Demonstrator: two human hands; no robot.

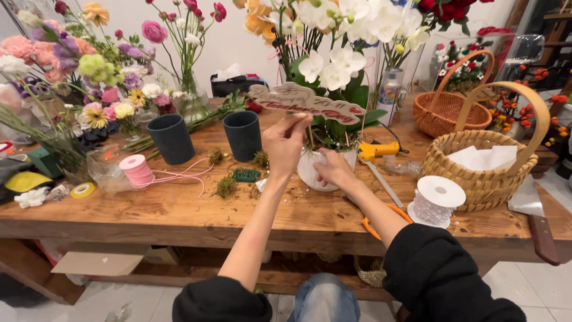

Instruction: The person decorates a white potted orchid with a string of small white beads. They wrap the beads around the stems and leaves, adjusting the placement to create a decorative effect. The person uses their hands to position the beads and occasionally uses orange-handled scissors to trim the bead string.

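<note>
I observed the left hand [285, 143] at centre frame, its grip pinched on the stick of a wooden sign topper [304, 99] raised above the white pot [313, 173]. The right hand [335, 169] lay against that pot, grip loosely curled, on the tabletop [179, 209] beside a yellow glue gun [378, 150].

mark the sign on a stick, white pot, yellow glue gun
Flat decorative sign on a thin stick [305, 99], head view: middle of the plaque.
White round plant pot [311, 171], head view: front wall.
Yellow glue gun [378, 149], head view: body.
</note>
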